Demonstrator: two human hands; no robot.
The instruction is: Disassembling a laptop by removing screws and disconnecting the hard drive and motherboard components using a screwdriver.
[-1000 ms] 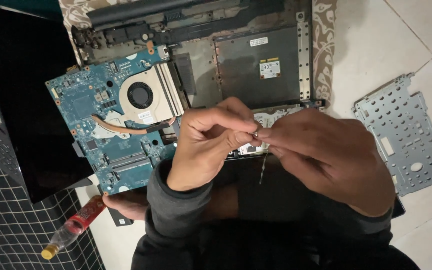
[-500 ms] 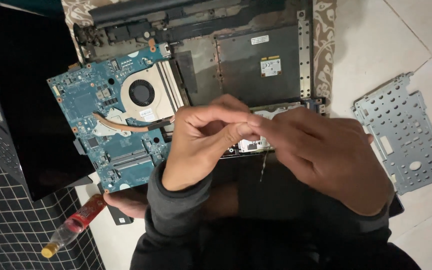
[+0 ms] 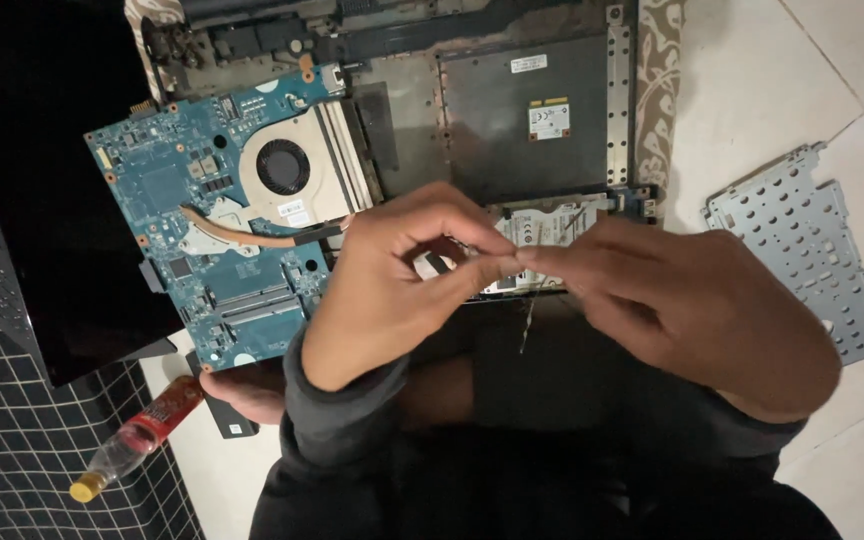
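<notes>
Head view: the left hand [image 3: 392, 290] and right hand [image 3: 692, 310] meet fingertip to fingertip, pinching a tiny part too small to identify, so its axis cannot be told. Just beyond lies the hard drive [image 3: 542, 230], long axis left-right. Farther left sits the blue motherboard [image 3: 192, 240].

Tiled floor with parts laid out on it.
Pale floor tiles [image 3: 782, 90] fill the right of the frame. A perforated grey metal plate [image 3: 802, 250] lies at centre right, and a patterned cloth [image 3: 657, 80] under the opened laptop base [image 3: 512, 110] at top centre. A small bottle [image 3: 137, 440] with a red label lies at lower left, beside a black grid mat [image 3: 12, 450].
</notes>
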